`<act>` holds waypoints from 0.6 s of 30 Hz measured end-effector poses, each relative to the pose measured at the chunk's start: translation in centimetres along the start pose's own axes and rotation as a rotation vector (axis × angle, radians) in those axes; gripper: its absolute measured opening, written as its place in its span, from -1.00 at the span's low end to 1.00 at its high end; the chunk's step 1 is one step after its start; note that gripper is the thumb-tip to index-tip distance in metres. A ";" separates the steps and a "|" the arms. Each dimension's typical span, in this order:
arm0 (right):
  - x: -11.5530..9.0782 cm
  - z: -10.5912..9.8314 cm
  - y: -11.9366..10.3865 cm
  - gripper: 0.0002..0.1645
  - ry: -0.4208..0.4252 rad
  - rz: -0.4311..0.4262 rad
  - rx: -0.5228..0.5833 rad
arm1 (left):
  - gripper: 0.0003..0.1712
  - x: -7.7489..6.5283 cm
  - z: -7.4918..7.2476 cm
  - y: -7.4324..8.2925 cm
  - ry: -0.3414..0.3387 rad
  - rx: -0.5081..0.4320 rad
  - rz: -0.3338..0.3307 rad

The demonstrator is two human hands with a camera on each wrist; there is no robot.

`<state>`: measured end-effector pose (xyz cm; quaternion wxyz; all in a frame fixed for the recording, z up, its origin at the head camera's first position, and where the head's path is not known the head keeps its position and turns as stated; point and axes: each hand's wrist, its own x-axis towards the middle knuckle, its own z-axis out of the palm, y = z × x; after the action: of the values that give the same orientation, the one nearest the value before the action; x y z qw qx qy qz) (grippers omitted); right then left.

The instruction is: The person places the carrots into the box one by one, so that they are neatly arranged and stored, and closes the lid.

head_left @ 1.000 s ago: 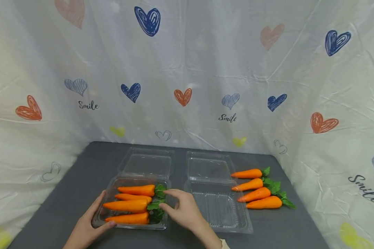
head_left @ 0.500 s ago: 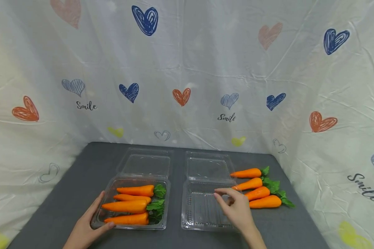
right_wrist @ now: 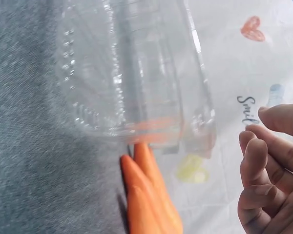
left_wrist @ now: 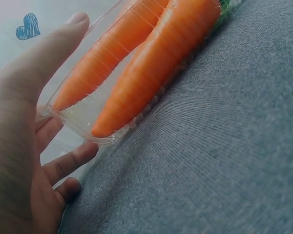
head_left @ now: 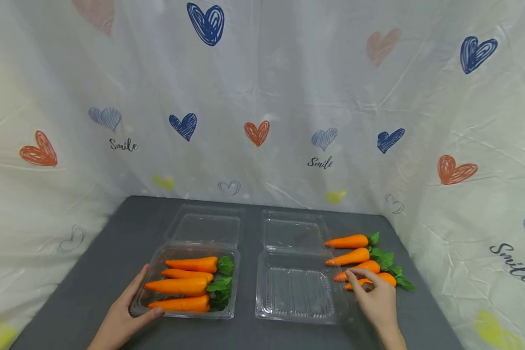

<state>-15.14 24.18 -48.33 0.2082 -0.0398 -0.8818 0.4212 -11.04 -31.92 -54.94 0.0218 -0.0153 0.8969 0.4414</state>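
My left hand [head_left: 122, 311] holds the near left corner of a clear plastic clamshell container [head_left: 135, 311], thumb along the near side and fingers at the left end. Several carrots [head_left: 179, 287] with green leaves lie inside it, tips to the left; two carrots [left_wrist: 151, 68] show through its wall in the left wrist view. My right hand [head_left: 376, 299], loosely curled with nothing in it, hovers over the nearest of several carrots [head_left: 347, 256] lying on the right. In the right wrist view, the fingers of the right hand [right_wrist: 273, 170] are apart from those carrots [right_wrist: 149, 200].
A second clear clamshell container [head_left: 299, 291] with nothing in it stands between the filled one and the loose carrots. Both lids lie folded back, this container's lid [head_left: 293, 231] reaching near the carrot tips. A curtain [head_left: 284, 92] with printed hearts hangs behind the grey table [head_left: 144, 223].
My right hand has moved rightward from the carrot leaves in the left container, across the second container, to the loose carrots. My left hand has stayed at the container's corner.
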 end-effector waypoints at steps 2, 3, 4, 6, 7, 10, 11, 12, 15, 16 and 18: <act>0.1 -0.1 0.3 -0.82 -0.004 0.019 -0.005 | 0.23 0.1 0.0 0.1 0.021 0.004 0.033; 0.1 -0.1 0.4 -0.82 -0.005 0.023 -0.008 | 0.22 0.2 0.0 0.1 0.029 0.007 0.047; 0.1 0.0 0.4 -0.82 -0.005 0.030 -0.005 | 0.22 0.3 0.0 0.1 0.039 0.010 0.064; 0.1 0.2 0.3 -0.82 -0.002 0.033 0.003 | 0.17 0.6 -0.2 0.1 0.063 0.024 0.097; 0.1 0.3 0.2 -0.83 0.002 0.036 0.013 | 0.12 0.6 -0.4 0.0 0.073 0.009 0.117; 0.1 1.1 -0.7 -0.81 -0.003 0.030 0.050 | -0.11 0.7 -1.6 -0.4 0.079 -0.034 0.173; 0.1 1.4 -1.1 -0.81 -0.012 0.017 0.070 | -0.18 0.7 -2.2 -0.6 0.068 -0.044 0.173; 0.1 1.9 -1.6 -0.81 -0.027 0.002 0.091 | -0.23 0.7 -2.8 -0.8 0.051 -0.054 0.162; 0.4 3.3 -3.1 -0.83 -0.096 -0.072 0.151 | -0.28 1.4 -4.5 -1.2 -0.010 -0.030 0.109; 0.6 3.9 -3.6 -0.83 -0.121 -0.098 0.173 | -0.28 1.9 -5.0 -1.2 -0.034 -0.020 0.087; 0.9 4.9 -4.6 -0.84 -0.172 -0.134 0.200 | -0.29 3.2 -5.5 -1.2 -0.061 -0.021 0.078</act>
<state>-17.45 17.89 -47.29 0.1624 0.0766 -0.8506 0.4941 -14.36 -37.04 -52.64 0.0319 0.0328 0.8912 0.4514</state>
